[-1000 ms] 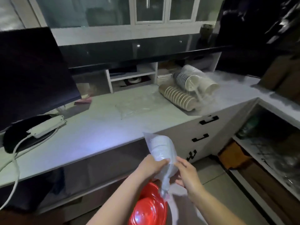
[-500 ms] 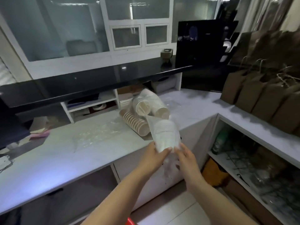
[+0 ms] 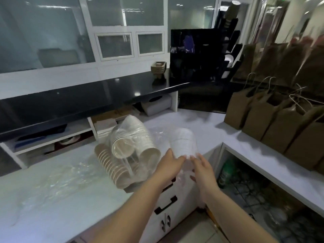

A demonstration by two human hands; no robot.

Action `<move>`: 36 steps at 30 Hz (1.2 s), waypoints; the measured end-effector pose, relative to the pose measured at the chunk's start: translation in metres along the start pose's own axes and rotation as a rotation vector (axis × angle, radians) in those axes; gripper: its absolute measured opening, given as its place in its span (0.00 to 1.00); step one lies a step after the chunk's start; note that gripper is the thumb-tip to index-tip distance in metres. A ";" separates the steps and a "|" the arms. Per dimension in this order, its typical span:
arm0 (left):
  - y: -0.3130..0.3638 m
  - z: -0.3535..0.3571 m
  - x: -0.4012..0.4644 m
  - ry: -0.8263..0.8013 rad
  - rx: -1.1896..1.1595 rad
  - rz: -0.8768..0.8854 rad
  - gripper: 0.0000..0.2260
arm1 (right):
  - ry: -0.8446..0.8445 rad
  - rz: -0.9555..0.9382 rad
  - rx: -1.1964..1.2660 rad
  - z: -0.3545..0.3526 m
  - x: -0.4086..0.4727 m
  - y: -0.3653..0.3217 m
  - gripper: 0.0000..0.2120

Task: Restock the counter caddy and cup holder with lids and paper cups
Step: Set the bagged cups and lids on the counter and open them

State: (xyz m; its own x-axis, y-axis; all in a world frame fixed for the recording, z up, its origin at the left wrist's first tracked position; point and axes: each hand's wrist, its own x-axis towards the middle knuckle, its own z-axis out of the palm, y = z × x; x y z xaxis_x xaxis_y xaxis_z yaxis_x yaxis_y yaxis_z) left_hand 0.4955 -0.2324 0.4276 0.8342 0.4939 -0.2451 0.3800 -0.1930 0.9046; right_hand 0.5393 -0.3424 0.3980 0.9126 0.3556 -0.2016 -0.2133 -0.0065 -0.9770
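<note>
I hold a clear plastic sleeve of white lids (image 3: 183, 142) upright above the counter's front edge. My left hand (image 3: 171, 164) grips the sleeve's lower left side. My right hand (image 3: 201, 170) holds the loose plastic tail under the stack. To the left, sleeves of paper cups (image 3: 129, 146) lie on their sides on the white counter (image 3: 70, 199). A black cup holder and caddy (image 3: 198, 67) stands at the back right corner, with white lids showing in slots on its right side.
Several brown paper bags (image 3: 273, 123) line the right counter. An empty clear plastic wrapper (image 3: 57, 179) lies on the counter at left. A black raised shelf (image 3: 87, 100) runs across the back. Drawers with black handles (image 3: 165, 206) sit below my hands.
The view has swung right and up, from the floor and red lid toward the counter corner. Both hands have carried the sleeve of lids up and forward, over the counter edge.
</note>
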 end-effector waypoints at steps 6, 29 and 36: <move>0.015 0.007 0.087 0.009 0.175 -0.025 0.22 | 0.043 0.110 -0.040 0.000 0.086 -0.017 0.12; 0.011 -0.005 0.251 0.513 -0.117 -0.412 0.29 | -0.394 0.190 -0.404 0.052 0.319 -0.025 0.16; 0.044 -0.042 0.220 0.593 -0.043 -0.198 0.23 | -0.563 0.132 -0.250 0.091 0.300 -0.051 0.12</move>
State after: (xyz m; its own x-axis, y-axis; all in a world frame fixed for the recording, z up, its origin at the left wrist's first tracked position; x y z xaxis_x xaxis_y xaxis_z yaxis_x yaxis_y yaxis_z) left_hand 0.6791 -0.0961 0.4278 0.3812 0.9058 -0.1851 0.4777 -0.0215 0.8782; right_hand 0.7918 -0.1505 0.3936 0.5459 0.7742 -0.3205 -0.1616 -0.2780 -0.9469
